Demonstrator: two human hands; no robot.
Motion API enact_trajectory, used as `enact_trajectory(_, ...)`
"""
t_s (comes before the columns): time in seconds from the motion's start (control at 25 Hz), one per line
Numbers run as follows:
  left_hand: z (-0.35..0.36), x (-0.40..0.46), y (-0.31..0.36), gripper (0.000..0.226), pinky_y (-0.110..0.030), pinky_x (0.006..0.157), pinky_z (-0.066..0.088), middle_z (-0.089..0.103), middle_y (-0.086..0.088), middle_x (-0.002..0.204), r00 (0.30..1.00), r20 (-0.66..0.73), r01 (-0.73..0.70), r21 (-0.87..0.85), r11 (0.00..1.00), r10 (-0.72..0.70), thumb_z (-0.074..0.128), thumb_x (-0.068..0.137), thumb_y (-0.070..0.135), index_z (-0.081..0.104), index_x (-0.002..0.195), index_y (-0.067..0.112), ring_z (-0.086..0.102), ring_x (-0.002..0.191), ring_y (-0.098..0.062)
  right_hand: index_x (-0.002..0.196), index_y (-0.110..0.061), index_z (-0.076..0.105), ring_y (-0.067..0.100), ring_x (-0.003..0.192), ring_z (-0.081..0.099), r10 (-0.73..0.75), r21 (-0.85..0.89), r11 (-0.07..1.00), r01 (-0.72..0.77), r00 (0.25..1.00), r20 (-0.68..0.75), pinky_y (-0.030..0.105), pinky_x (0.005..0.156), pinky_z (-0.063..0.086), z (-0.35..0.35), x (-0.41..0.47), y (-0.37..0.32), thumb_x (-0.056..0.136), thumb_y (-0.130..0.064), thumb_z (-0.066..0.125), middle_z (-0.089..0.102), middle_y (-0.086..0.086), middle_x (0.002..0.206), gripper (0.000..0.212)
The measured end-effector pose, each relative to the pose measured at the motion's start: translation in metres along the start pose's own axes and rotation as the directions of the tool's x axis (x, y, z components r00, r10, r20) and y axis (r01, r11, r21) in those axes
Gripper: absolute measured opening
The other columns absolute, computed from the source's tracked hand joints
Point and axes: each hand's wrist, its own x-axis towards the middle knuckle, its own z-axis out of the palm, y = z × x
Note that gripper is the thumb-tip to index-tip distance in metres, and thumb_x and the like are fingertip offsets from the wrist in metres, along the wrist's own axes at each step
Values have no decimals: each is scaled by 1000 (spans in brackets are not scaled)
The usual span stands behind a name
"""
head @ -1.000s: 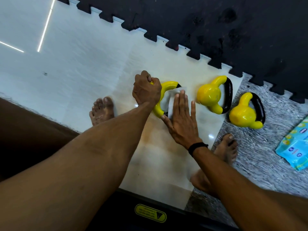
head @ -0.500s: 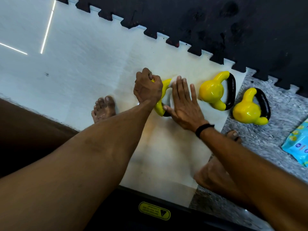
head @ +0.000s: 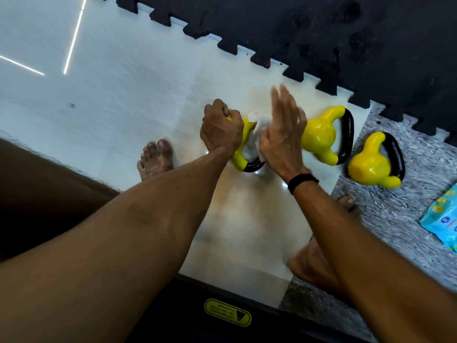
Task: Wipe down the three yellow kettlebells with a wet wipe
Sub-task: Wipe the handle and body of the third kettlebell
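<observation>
Currently on kettlebell one, wiping.

Left hand (head: 220, 128) was clenched on the first kettlebell (head: 238, 154), likely pinning it so it couldn't roll on the white floor (head: 123, 95). Right hand (head: 282, 137) was flat, fingers extended, pressing the wet wipe (head: 259, 125) against it. Middle kettlebell (head: 321, 137) sat just beside; third kettlebell (head: 373, 167) lay on the grey mat (head: 395, 214), near the wipe pack (head: 442, 226).

left kettlebell (head: 239, 154) mostly hidden by both hands, right hand (head: 282, 134) motion-blurred, wipes pack (head: 442, 226) cropped
</observation>
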Motion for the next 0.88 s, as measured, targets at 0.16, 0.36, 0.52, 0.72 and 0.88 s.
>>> enact_trajectory(0.16, 1, -1, 0, 12, -29, 62, 29, 53, -7, 88, 1000, -4, -3, -12, 1000, 3, 51, 82, 24, 41, 76, 20, 45, 71, -23, 118, -8, 60, 36, 106, 55, 183, 115, 979, -168, 974, -136, 42, 88, 42, 14, -15, -1, 81, -14, 58, 61, 15, 118, 37)
enact_trajectory(0.36, -2, 0, 0, 12, -28, 62, 28, 51, -6, 86, 1000, -3, -3, -10, 1000, 3, 51, 81, 23, 40, 77, 21, 41, 68, -20, 92, -12, 69, 32, 99, 59, 37, 59, 998, -26, 981, -192, 42, 80, 44, 8, 21, -2, 90, -22, 56, 67, 10, 105, 17)
enact_trajectory(0.52, -1, -2, 2, 13, -28, 61, 29, 47, -5, 83, 1000, -5, -14, -23, 1000, 14, 52, 81, 22, 40, 77, 19, 40, 67, -20, 130, -12, 57, 31, 140, 33, 43, -43, 998, -39, 996, 84, 45, 110, 20, 17, 11, -17, 96, -27, 33, 40, 14, 150, 44)
enact_trajectory(0.72, 0, -1, -2, 12, -27, 61, 30, 45, -1, 81, 1000, -1, -17, -31, 999, 17, 52, 82, 25, 43, 77, 18, 42, 67, -18, 153, -1, 10, 33, 150, 3, -37, -267, 959, 93, 977, 208, 56, 118, -3, 29, -48, -25, 90, -21, 41, 6, 20, 161, 73)
enact_trajectory(0.88, 2, -1, -1, 11, -27, 62, 33, 50, -2, 83, 1000, -16, 0, -22, 1000, 0, 50, 82, 26, 50, 80, 15, 47, 69, -20, 151, -6, 19, 36, 149, -2, 22, -367, 926, 91, 956, 293, 61, 112, -13, 22, -2, -31, 90, -37, 38, 11, 17, 161, 71)
